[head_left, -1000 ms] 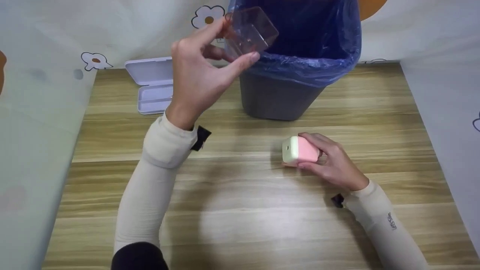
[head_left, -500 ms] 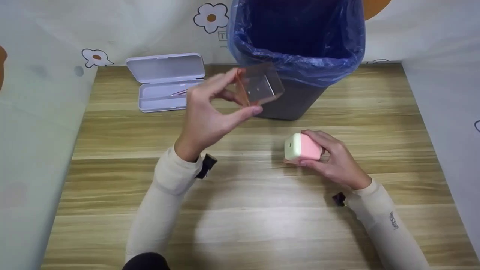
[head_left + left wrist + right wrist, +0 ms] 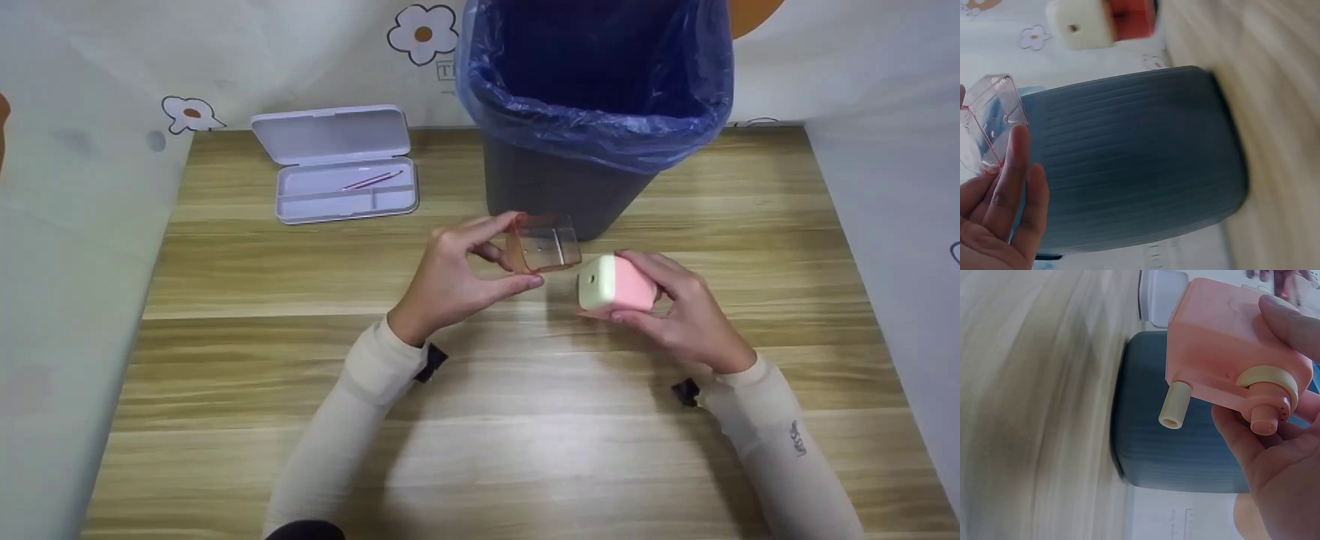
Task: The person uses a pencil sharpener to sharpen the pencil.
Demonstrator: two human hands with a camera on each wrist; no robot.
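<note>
My left hand point(image 3: 459, 279) pinches a clear, orange-tinted box point(image 3: 551, 244), a shavings drawer, between thumb and fingers in the head view. The drawer looks see-through, and its open side faces my palm. My right hand point(image 3: 686, 311) grips a pink crank pencil sharpener point(image 3: 634, 289) with a pale front that has a small hole. That front faces left toward the drawer, with a small gap between them. In the right wrist view the sharpener's crank handle point(image 3: 1175, 405) and cream dial point(image 3: 1269, 377) show at its back. Both things are held in front of the bin.
A grey bin point(image 3: 555, 184) lined with a blue bag point(image 3: 592, 135) stands at the back. To its left lies an open pencil case point(image 3: 322, 210) with thin sticks point(image 3: 373, 181) inside. Patterned cloth walls point(image 3: 300, 45) border the wooden table point(image 3: 247, 337).
My left hand has come down from the bin's rim toward the front and right, bringing the drawer close to the sharpener. The right hand has shifted slightly right and up with the sharpener.
</note>
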